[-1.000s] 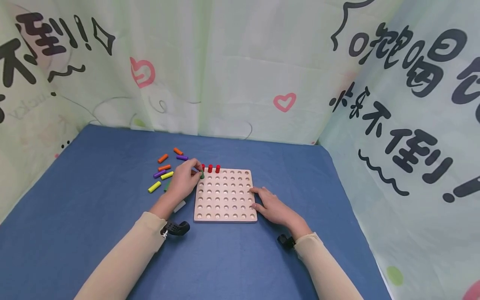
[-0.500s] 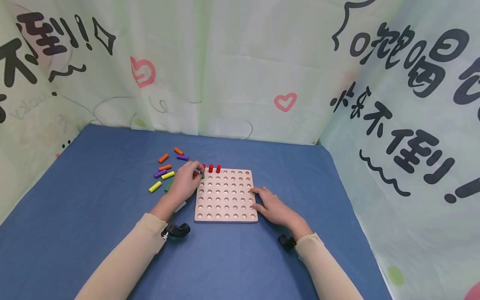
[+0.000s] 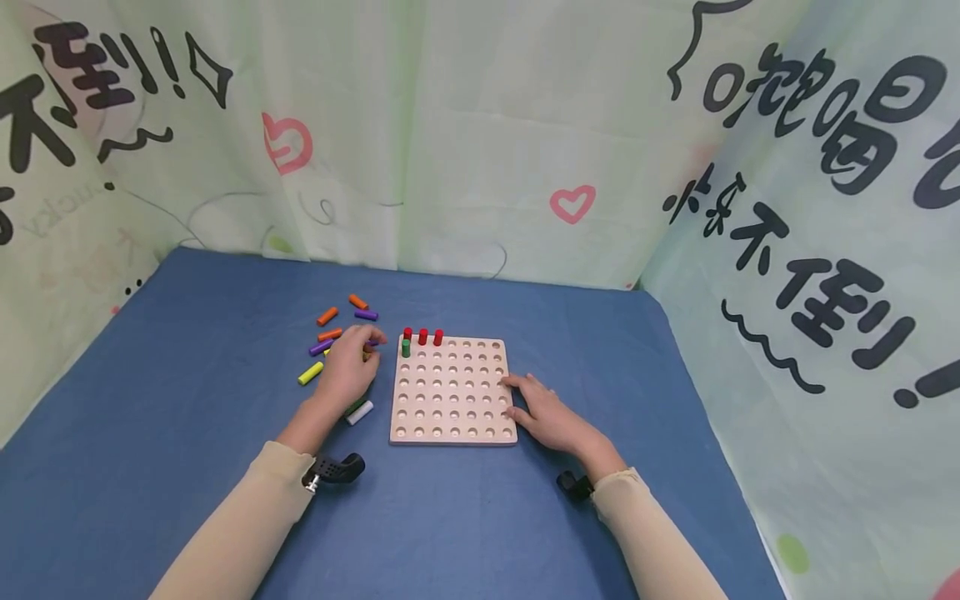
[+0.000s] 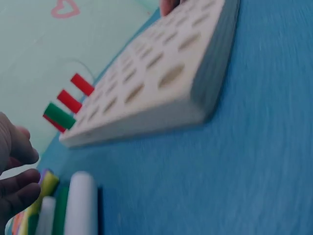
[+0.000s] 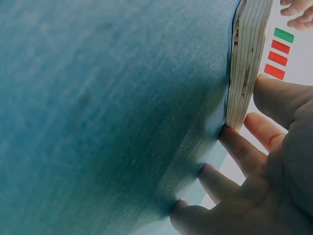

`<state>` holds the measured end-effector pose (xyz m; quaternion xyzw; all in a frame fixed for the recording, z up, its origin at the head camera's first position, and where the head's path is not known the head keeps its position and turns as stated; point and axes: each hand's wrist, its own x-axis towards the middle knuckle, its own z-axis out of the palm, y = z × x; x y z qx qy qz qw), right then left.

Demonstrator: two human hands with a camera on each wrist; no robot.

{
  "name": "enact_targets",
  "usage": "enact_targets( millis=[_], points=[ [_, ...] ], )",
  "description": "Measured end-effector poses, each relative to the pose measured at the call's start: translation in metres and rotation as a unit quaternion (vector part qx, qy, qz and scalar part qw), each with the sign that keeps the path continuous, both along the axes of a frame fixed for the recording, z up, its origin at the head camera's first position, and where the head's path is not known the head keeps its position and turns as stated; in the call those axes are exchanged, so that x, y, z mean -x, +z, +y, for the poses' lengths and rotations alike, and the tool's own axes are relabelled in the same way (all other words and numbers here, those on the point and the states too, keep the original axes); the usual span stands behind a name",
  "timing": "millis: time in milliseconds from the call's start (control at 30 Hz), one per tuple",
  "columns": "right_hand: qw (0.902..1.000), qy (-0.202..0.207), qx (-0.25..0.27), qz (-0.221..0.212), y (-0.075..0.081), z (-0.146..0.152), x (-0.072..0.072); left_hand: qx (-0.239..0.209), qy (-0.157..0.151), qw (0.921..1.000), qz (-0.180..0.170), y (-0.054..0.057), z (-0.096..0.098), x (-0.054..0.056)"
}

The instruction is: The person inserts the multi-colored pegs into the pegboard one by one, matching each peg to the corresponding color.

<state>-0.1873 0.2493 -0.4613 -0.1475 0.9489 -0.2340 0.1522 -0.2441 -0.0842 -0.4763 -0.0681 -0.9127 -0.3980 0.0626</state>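
A square wooden pegboard [image 3: 453,392] with rows of round holes lies in front of me. Three red pegs [image 3: 423,337] stand upright in its back row, at the left. One green peg [image 3: 406,348] stands just in front of the leftmost red one. My left hand [image 3: 347,367] hovers left of the board over loose pegs, partly covering them. In the left wrist view its thumb and fingers [image 4: 22,147] are apart, nothing between them. My right hand [image 3: 553,417] rests at the board's right edge; its fairly straight thumb and fingers touch the edge in the right wrist view.
Loose orange [image 3: 327,316], purple [image 3: 366,315] and yellow pegs [image 3: 311,373] are scattered left of the board. A white peg [image 3: 360,412] lies close to the board's left side. Blue cloth [image 3: 465,517] covers the table, with a printed curtain [image 3: 480,167] behind.
My left hand has let go of the green peg, which now stands in the board, and has moved left over the loose pegs. My right hand has stayed put.
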Motion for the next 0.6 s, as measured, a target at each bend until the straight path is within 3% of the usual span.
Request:
enact_targets(
  millis=[233,433,600],
  points=[
    [1.0000,0.004,-0.004,-0.002,0.000,0.000,0.001,0.011,0.014,0.9998,-0.006,-0.006,-0.013,-0.003],
    [1.0000,0.002,-0.006,-0.002,-0.001,-0.001,0.000,0.051,0.035,0.9981,-0.004,-0.005,-0.026,-0.008],
    [1.0000,0.001,-0.004,-0.005,0.000,-0.001,0.000,0.069,0.028,0.9972,-0.011,-0.001,-0.040,-0.016]
  ],
)
